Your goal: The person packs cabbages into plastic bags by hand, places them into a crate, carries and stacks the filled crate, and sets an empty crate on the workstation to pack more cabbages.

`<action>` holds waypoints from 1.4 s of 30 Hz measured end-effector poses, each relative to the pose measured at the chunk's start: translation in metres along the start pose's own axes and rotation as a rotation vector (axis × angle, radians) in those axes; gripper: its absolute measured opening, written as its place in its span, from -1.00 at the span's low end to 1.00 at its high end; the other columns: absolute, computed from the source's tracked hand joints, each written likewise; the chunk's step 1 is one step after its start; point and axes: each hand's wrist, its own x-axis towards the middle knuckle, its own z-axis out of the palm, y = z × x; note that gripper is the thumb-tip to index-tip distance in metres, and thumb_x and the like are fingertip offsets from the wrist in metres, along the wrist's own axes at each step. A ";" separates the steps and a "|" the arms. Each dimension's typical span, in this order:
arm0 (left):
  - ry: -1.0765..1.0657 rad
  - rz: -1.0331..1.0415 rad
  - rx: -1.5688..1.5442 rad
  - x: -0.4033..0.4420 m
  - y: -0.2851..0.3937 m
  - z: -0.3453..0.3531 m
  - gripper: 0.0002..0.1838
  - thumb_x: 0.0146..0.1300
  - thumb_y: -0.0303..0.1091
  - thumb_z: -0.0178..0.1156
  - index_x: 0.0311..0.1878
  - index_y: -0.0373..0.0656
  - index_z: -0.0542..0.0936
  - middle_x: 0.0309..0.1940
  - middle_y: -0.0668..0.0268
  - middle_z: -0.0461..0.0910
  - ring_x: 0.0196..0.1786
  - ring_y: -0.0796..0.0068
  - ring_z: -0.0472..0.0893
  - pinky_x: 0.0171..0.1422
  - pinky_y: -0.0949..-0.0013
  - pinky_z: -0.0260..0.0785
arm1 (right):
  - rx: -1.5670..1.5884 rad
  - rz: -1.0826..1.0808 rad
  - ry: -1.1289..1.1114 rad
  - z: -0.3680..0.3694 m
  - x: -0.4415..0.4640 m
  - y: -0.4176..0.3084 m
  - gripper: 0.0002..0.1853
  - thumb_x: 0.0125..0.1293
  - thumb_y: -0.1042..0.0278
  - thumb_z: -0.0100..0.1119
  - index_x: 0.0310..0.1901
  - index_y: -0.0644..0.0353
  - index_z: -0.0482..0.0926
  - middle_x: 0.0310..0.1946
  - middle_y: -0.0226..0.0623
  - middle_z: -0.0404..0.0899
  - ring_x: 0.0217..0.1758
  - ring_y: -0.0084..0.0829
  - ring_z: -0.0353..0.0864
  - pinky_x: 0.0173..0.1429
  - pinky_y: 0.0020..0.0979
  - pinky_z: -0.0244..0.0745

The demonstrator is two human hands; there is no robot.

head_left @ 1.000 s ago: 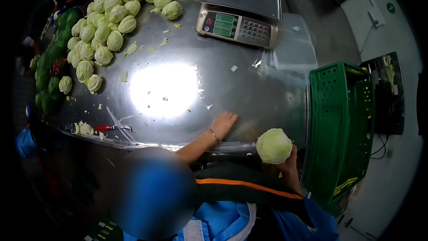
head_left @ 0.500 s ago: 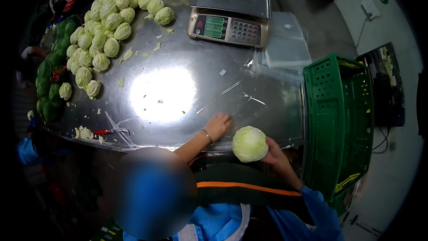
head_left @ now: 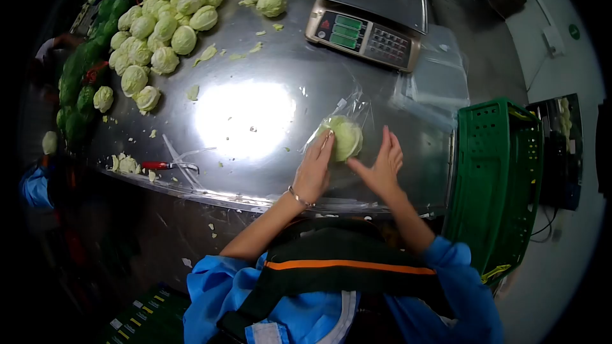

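Observation:
A pale green cabbage (head_left: 347, 138) lies on the steel table, partly inside a clear plastic bag (head_left: 347, 105). My left hand (head_left: 314, 164), with a bracelet at the wrist, is at the cabbage's left side, its fingers closed on the bag's edge against the leaves. On the right, my right hand (head_left: 384, 164) is open, fingers raised and apart. Its thumb is close to the cabbage's lower edge; whether it touches is hard to tell.
A heap of cabbages (head_left: 166, 25) covers the back left, beside green net sacks (head_left: 95, 51). A scale (head_left: 363, 32) stands at the back, with flat plastic bags (head_left: 440, 79) near it. A red-handled knife (head_left: 159, 165) lies front left. A green crate (head_left: 472, 172) stands right.
The cabbage has gone from my right hand, near the table's front edge, forward onto the table and into the bag. My right hand has let go, and the view has shifted.

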 end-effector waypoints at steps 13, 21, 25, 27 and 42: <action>0.026 0.166 0.255 0.033 0.011 -0.101 -0.35 -0.19 -0.79 -0.02 0.11 -0.21 0.44 0.13 0.21 0.39 -0.05 0.15 0.43 -0.01 0.30 0.37 | 0.586 -0.018 0.141 -0.042 0.007 -0.029 -0.76 0.30 0.31 0.09 -0.37 0.34 0.61 -0.66 -0.50 0.37 -0.59 -0.72 0.29 -0.54 -0.62 0.13; -0.399 -0.972 -0.309 -0.033 0.005 -0.100 -0.61 0.17 -0.17 0.25 -0.28 -0.43 0.57 -0.53 0.09 0.61 -0.47 0.32 0.65 -0.35 0.35 0.56 | 0.816 0.138 0.064 -0.041 -0.036 -0.017 -0.86 0.23 0.43 0.14 -0.34 0.35 0.58 -0.57 -0.35 0.46 -0.51 -0.61 0.39 -0.45 -0.55 0.27; -0.313 -0.911 -0.289 -0.036 0.021 -0.090 -0.61 0.22 -0.15 0.19 -0.34 -0.41 0.60 -0.54 0.14 0.63 -0.53 0.43 0.64 -0.42 0.40 0.56 | 0.497 -0.586 0.219 -0.072 -0.048 -0.048 -0.88 0.17 0.48 0.15 -0.27 0.30 0.57 -0.42 -0.26 0.52 -0.42 -0.41 0.48 -0.34 -0.41 0.37; -0.265 -0.957 -0.398 -0.033 0.038 -0.091 -0.60 0.24 -0.14 0.16 -0.31 -0.41 0.59 -0.53 0.14 0.63 -0.52 0.41 0.64 -0.41 0.40 0.56 | 0.617 -0.748 -0.127 -0.061 -0.046 -0.074 -0.86 0.14 0.45 0.17 -0.26 0.25 0.58 -0.40 -0.22 0.53 -0.37 -0.26 0.51 -0.26 -0.33 0.40; -0.292 -1.021 -0.748 -0.057 0.041 -0.092 -0.57 0.28 -0.15 0.09 -0.14 -0.46 0.51 -0.37 0.07 0.62 -0.37 0.37 0.66 -0.32 0.42 0.58 | 0.423 0.224 -1.402 -0.225 -0.076 0.097 -0.89 0.10 0.39 0.20 -0.35 0.20 0.60 -0.52 -0.28 0.55 -0.52 -0.43 0.48 -0.47 -0.50 0.36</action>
